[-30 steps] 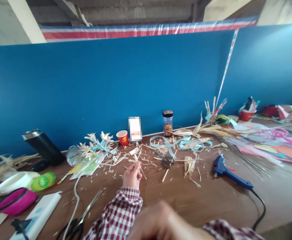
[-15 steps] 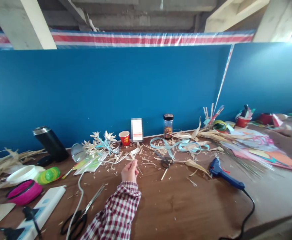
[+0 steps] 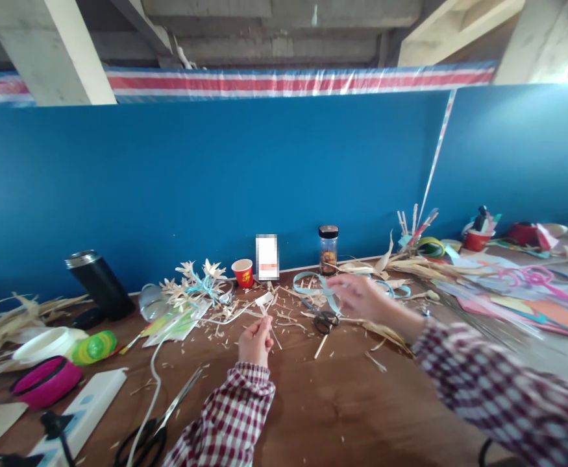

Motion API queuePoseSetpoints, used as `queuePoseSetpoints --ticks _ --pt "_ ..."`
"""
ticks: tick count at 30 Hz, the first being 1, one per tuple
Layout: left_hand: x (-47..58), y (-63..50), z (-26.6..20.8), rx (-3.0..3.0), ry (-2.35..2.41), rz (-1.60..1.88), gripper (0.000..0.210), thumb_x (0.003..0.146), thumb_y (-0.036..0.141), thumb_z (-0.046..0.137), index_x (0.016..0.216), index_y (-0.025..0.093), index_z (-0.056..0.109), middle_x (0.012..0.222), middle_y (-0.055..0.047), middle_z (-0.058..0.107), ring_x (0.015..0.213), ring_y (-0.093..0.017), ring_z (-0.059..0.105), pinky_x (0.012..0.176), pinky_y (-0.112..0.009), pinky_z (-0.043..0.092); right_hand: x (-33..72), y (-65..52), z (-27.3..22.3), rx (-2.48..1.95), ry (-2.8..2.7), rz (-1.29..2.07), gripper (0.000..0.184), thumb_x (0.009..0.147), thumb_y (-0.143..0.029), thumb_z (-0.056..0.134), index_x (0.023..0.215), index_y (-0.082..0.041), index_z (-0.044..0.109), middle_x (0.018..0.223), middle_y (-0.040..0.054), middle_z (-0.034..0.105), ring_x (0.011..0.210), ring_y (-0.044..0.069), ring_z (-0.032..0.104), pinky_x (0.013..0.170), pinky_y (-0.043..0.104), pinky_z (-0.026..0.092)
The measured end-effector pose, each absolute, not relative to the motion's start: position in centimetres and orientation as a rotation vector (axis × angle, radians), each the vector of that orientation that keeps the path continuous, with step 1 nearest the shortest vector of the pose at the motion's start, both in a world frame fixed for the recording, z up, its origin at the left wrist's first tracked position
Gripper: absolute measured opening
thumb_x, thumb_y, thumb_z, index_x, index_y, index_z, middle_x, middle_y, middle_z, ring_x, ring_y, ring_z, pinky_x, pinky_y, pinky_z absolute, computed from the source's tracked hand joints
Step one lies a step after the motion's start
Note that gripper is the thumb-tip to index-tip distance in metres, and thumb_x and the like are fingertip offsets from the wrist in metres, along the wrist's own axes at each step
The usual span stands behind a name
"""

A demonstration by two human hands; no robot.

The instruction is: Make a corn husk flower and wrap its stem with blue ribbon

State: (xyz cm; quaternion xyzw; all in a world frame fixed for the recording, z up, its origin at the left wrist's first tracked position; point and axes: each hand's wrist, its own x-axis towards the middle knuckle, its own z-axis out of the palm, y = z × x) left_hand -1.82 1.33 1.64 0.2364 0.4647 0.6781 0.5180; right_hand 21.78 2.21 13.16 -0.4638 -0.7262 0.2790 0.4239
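Observation:
My left hand [image 3: 255, 342] is closed in a pinch above the middle of the brown table. A pale piece of dried husk [image 3: 264, 299] shows just beyond its fingertips; whether the fingers hold it I cannot tell. My right hand [image 3: 361, 299], slightly blurred, reaches in from the right with fingers stretched out and nothing visible in them. It hovers by the light-blue ribbon [image 3: 308, 277] and the small dark-handled scissors [image 3: 326, 322]. The right sleeve hides most of the glue gun.
Large black-handled scissors [image 3: 150, 441] and a white power strip [image 3: 86, 405] lie at left front. Behind stand husk flowers [image 3: 198, 282], a red paper cup [image 3: 243, 275] and a lidded jar [image 3: 328, 251]. Husk scraps litter the middle. Coloured sheets [image 3: 546, 311] lie right.
My right hand has come into view from the right, reaching over the glue gun toward the ribbon. The left hand stays pinched in nearly the same place.

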Motion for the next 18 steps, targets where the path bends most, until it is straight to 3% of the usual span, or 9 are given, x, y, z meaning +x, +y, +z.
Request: queuePoseSetpoints --ticks 1,4,7,10,15,18 --pt "-1.8 1.3 1.7 0.569 1.097 1.623 0.042 0.044 0.04 0.08 0.071 0.011 0.066 0.046 0.006 0.048 0.036 -0.001 0.036 0.036 -0.015 0.027 19.2 2.2 12.1 -1.091 -1.935 0.848 0.027 0.083 -0.035 0.05 0.1 -0.02 0.065 0.056 0.0007 0.062 0.044 0.012 0.052 0.041 0.023 0.038" --pt "-1.8 1.2 1.8 0.564 1.058 1.615 0.044 0.042 0.041 0.081 0.071 0.011 0.066 0.045 0.007 0.046 0.037 -0.002 0.034 0.036 -0.015 0.027 13.4 2.4 8.9 -0.949 -2.007 0.982 0.031 0.088 -0.034 0.04 0.105 -0.02 0.061 0.057 -0.0005 0.06 0.045 0.011 0.054 0.039 0.021 0.039" --pt "-1.9 1.4 1.8 0.585 1.064 1.617 0.045 0.044 0.044 0.079 0.072 0.011 0.067 0.042 0.008 0.043 0.037 -0.002 0.033 0.036 -0.016 0.026 10.6 2.8 6.4 -0.838 -2.034 0.838 0.021 0.085 -0.029 0.046 0.08 -0.021 0.065 0.06 -0.0016 0.059 0.051 0.012 0.053 0.048 0.022 0.04" --pt "-2.0 1.6 1.6 0.59 1.146 1.636 0.044 0.046 0.045 0.078 0.072 0.011 0.067 0.041 0.009 0.042 0.037 -0.003 0.034 0.037 -0.016 0.028 10.3 3.1 5.3 -0.851 -2.034 0.778 0.024 0.081 -0.027 0.051 0.06 -0.02 0.059 0.056 -0.0011 0.055 0.053 0.012 0.048 0.051 0.024 0.037" --pt "-2.5 1.9 0.9 0.589 1.286 1.629 0.045 0.047 0.047 0.076 0.075 0.011 0.068 0.038 0.008 0.042 0.034 -0.005 0.036 0.036 -0.018 0.026 13.8 4.7 5.7 -1.007 -1.915 0.866 0.03 0.084 -0.039 0.046 0.07 -0.017 0.06 0.056 -0.0014 0.053 0.046 0.009 0.042 0.043 0.021 0.032" --pt "-2.8 2.1 0.5 0.608 1.343 1.633 0.046 0.047 0.048 0.075 0.074 0.011 0.069 0.037 0.008 0.041 0.033 -0.006 0.037 0.036 -0.018 0.025 18.3 6.5 6.4 -1.228 -1.746 0.752 0.034 0.083 -0.043 0.044 0.079 -0.014 0.062 0.056 -0.0009 0.053 0.043 0.009 0.04 0.039 0.021 0.03"
